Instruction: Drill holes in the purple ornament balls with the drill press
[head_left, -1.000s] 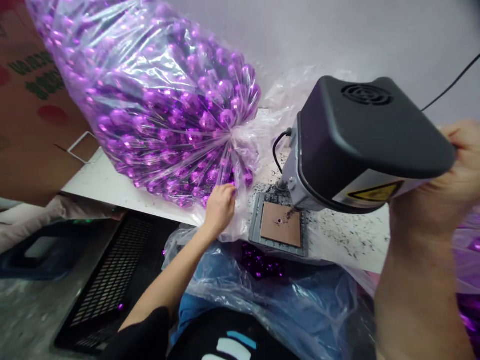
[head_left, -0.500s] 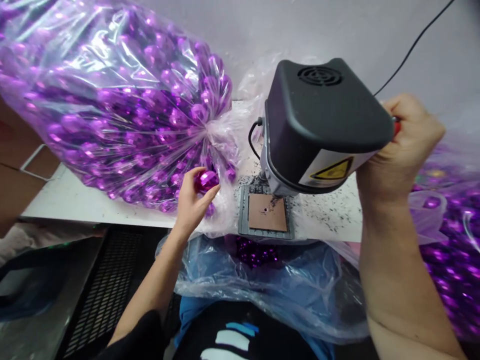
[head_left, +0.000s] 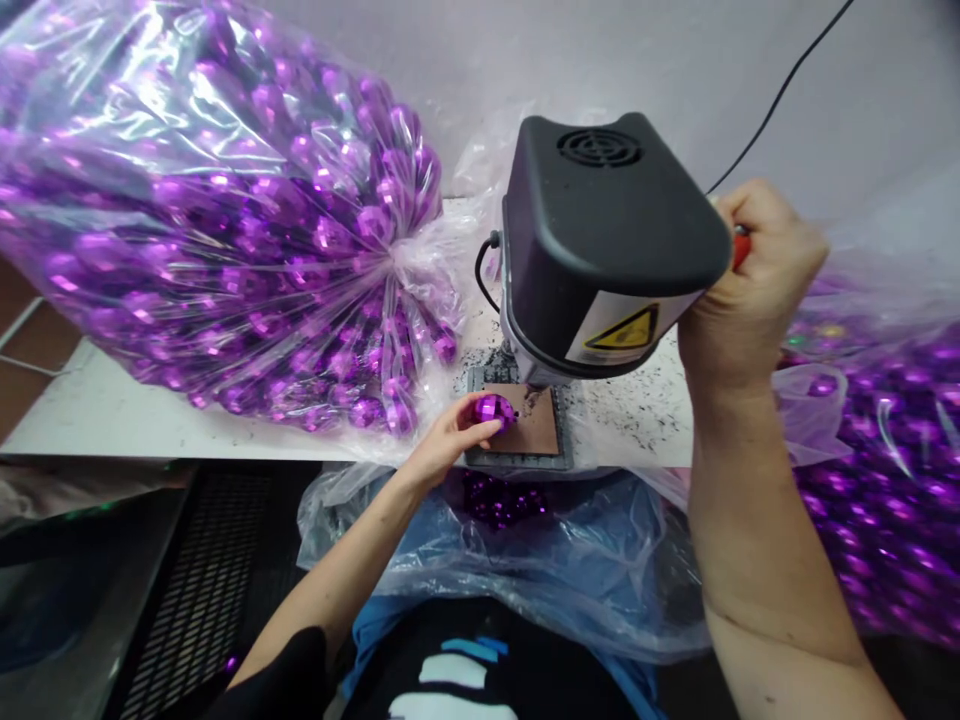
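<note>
A shiny purple faceted ball is pinched between the thumb and fingers of my left hand. It sits over the left part of a square brown board on the grey base of a small drill press. Above the board, the black drill head with a yellow warning label hides most of the drill bit. My right hand is wrapped around the red-ended handle on the right side of the machine.
A big clear bag of purple balls lies on the white table at left. Another bag of purple balls stands at right. Dark shavings surround the base. An open plastic bag with purple balls inside hangs below the table's front edge.
My left hand has carried the purple ball rightward from beside the large bag to over the brown board. My right hand stays on the handle. The whole view has shifted slightly.
</note>
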